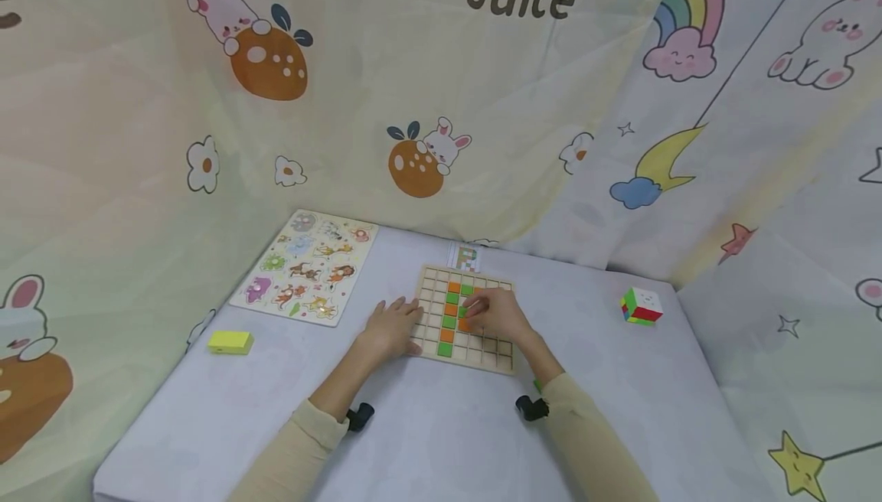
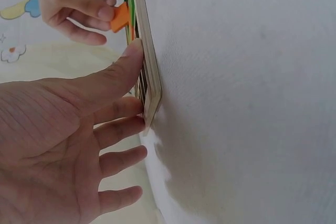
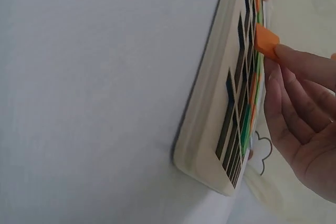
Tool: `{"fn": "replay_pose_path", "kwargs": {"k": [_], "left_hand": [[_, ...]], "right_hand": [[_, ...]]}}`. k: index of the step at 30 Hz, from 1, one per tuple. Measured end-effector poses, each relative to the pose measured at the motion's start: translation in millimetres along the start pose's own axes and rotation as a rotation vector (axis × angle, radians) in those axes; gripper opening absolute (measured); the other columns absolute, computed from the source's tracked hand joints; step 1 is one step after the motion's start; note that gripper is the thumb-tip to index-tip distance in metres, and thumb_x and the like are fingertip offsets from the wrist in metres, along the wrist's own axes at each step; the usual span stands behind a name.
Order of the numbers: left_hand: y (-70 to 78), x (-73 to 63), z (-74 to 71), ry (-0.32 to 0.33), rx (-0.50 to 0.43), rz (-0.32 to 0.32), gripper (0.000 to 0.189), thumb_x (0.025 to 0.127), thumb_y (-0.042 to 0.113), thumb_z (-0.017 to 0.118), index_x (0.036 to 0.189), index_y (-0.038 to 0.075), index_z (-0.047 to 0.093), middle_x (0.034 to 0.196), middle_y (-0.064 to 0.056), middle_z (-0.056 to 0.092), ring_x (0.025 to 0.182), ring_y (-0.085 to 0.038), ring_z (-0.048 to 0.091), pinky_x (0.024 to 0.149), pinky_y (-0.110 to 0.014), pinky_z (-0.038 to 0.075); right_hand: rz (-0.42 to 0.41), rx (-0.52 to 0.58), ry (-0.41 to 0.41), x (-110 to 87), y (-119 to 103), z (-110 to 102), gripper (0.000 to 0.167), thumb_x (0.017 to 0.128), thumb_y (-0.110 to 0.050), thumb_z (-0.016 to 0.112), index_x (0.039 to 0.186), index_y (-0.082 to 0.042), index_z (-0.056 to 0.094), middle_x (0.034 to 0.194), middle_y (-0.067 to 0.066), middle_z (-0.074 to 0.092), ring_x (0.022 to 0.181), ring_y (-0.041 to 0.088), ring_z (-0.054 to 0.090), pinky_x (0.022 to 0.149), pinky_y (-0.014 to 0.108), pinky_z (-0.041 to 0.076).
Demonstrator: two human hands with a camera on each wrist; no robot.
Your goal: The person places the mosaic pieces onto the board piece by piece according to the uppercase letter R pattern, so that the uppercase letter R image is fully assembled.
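A wooden grid board (image 1: pixel 488 356) lies on the white table, with a column of alternating orange and green square tiles (image 1: pixel 449 322) set in its cells and more tiles to the right of it. My left hand (image 1: pixel 389 330) rests at the board's left edge, thumb and fingertips touching the rim, its fingers fairly straight and spread. Over the middle of the board, my right hand (image 1: pixel 499 314) pinches an orange square tile (image 3: pixel 266 40) between thumb and fingertips. In the right wrist view that tile is tilted, one edge right at the board's surface.
A small card with a coloured pattern (image 1: pixel 467 257) lies behind the board. To the left are an animal puzzle board (image 1: pixel 313 276) and a yellow block (image 1: pixel 230 343). A puzzle cube (image 1: pixel 642 305) sits at the right. Something green (image 1: pixel 537 385) shows beside my right wrist.
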State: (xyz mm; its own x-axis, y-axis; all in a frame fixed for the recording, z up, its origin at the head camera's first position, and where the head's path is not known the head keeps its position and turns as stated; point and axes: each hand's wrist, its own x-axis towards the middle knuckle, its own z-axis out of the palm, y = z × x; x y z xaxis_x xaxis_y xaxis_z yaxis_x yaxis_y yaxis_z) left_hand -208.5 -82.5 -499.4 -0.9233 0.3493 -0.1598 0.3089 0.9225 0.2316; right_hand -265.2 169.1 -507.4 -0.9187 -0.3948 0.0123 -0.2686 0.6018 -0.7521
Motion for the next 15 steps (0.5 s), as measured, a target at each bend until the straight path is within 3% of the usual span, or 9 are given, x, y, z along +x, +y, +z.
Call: {"fn": "replay_pose_path", "kwargs": {"k": [10,15], "left_hand": [[0.1,1.1,0.9,0.002,0.016,0.006,0.084,0.085,0.041,0.085,0.153,0.005,0.051,0.165,-0.013,0.04,0.154,-0.038,0.032,0.124,-0.063,0.025],[1.0,0.5,-0.2,-0.001,0.017,-0.002,0.084,0.084,0.04,0.085,0.153,0.005,0.051,0.164,-0.013,0.041,0.154,-0.038,0.032,0.124,-0.063,0.026]], "right_hand": [[-0.011,-0.127,0.01,2.3,-4.0,3.1,0.021,0.084,0.0,0.085,0.101,-0.009,0.078,0.086,-0.002,0.077,0.078,0.01,0.071,0.076,0.034,0.062],[-0.007,-0.124,0.0,0.5,-1.5,2.9,0.024,0.083,0.0,0.086,0.103,-0.009,0.078,0.089,-0.002,0.078,0.08,0.01,0.072,0.078,0.034,0.062]]}}
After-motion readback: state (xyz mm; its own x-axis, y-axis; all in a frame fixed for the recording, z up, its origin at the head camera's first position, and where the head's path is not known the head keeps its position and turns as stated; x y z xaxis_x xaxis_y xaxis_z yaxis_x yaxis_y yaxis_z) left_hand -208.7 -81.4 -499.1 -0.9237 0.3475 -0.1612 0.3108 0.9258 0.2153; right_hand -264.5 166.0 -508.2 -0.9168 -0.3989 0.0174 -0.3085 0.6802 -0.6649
